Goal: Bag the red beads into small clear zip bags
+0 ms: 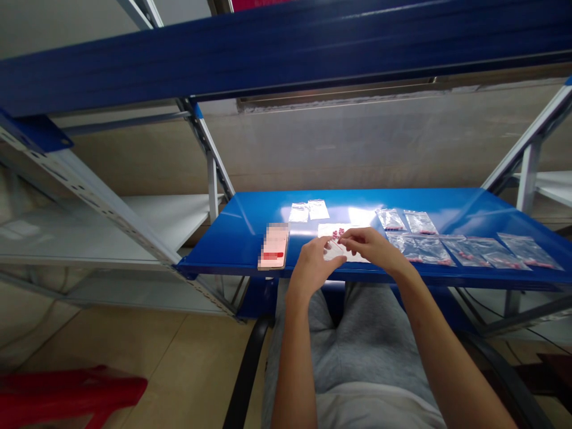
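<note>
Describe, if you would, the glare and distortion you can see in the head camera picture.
In the head view, bright glare washes across the blue shelf beside the plastic bags, the wide lens bends the shelf upright into a slant, and the pale packet is pixelated.

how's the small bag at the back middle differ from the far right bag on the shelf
The back bag looks whitish with no red showing, while the far-right bag is clear with red bits along its lower edge. The back bag also looks smaller than the far-right bag and sits further back. Both lie flat on the blue metal shelf.
</note>
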Tool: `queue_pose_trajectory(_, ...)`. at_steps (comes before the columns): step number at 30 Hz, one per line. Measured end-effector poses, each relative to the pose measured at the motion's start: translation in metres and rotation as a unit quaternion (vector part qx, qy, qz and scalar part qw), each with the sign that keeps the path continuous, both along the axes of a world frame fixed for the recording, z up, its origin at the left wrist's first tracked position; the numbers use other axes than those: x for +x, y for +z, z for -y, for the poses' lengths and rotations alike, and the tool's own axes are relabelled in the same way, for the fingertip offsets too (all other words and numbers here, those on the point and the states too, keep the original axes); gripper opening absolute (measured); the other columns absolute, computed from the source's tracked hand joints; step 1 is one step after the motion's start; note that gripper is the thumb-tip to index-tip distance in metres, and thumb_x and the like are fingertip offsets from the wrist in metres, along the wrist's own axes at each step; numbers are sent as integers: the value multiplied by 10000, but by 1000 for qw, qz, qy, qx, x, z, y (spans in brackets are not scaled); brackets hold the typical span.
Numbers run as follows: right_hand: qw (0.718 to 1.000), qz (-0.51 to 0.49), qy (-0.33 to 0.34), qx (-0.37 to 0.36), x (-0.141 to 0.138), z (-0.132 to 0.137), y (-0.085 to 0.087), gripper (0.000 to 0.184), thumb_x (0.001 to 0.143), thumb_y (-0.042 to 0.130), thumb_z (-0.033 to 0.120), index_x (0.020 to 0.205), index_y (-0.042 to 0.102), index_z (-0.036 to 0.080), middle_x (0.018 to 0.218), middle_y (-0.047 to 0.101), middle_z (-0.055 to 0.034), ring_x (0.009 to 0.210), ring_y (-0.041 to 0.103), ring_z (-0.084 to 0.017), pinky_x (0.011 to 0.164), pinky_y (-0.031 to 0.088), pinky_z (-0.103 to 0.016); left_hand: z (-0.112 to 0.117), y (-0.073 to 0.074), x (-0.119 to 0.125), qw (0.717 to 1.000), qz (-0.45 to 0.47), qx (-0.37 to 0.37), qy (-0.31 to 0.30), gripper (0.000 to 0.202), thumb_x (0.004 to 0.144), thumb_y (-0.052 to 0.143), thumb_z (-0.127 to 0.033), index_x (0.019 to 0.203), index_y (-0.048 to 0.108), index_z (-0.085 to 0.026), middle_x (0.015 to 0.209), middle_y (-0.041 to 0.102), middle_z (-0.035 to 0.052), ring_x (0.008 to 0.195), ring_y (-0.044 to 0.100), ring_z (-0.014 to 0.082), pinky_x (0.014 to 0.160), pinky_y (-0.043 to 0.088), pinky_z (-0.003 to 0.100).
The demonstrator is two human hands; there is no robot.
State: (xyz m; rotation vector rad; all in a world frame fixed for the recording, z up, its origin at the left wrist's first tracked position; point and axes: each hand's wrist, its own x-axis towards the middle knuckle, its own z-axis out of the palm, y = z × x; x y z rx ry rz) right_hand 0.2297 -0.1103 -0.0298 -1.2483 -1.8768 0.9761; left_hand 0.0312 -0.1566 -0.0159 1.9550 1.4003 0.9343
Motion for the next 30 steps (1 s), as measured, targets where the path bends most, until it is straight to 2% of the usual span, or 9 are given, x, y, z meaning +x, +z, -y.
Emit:
queue_pose_trajectory(4,982,117,-139,59,8,-18,-14,166,856,618,250,922,746,168,767,722,-52,684,662,-191,695,474,-296,1,1,0,1000,-13,-2,14,475,810,806,-294,1252,692,-162,1098,745,90,999,695,233,937,550,372)
queue_pose_trajectory(6,966,179,-170,82,7,-27,-23,139,860,623,206,910,747,168,807,738,-64,733,671,-200,743,470,-302,1,0,0,1000,-14,-5,18,482,801,813,-288,1253,692,-170,1111,741,90,1005,696,233,936,552,370)
queue_pose_trajectory(10,947,246,-175,109,-1,-37,-37,140,891,627,197,959,748,178,873,752,-72,807,676,-211,784,465,-300,0,-1,1,1000,-11,2,19,497,790,820,-274,1262,688,-191,1116,737,83,1015,694,230,953,545,370)
queue_pose_trajectory(14,936,288,-164,119,-8,-40,-42,147,913,617,203,968,752,192,951,761,-90,902,678,-237,812,462,-307,0,1,-1,1000,-5,-3,28,462,783,828,-278,1217,701,-188,1129,729,84,1010,690,231,944,546,374)
queue_pose_trajectory(18,934,299,-164,110,-11,-41,-42,156,924,616,215,987,757,192,978,759,-106,944,678,-254,809,459,-312,0,3,-4,997,3,-7,73,385,775,836,-307,1114,728,-161,1121,717,96,997,680,231,870,561,353)
queue_pose_trajectory(22,930,313,-164,104,-14,-42,-40,163,939,621,250,1007,759,197,978,755,-113,969,676,-268,792,455,-317,-3,1,-9,992,28,-56,109,390,773,830,-379,1080,741,-155,974,737,81,889,686,218,779,553,330)
queue_pose_trajectory(25,928,319,-161,104,-16,-43,-38,175,951,619,275,1021,760,197,994,756,-123,970,676,-271,775,449,-316,-6,-2,-14,989,58,-76,110,394,757,839,-414,1039,745,-155,913,754,66,819,690,198,763,536,316)
queue_pose_trajectory(30,935,295,-162,110,-13,-41,-35,158,934,618,218,981,761,172,932,757,-115,907,674,-239,758,442,-297,-8,-5,-16,989,56,-78,111,413,747,845,-425,1037,746,-148,929,762,78,832,699,203,770,528,314)
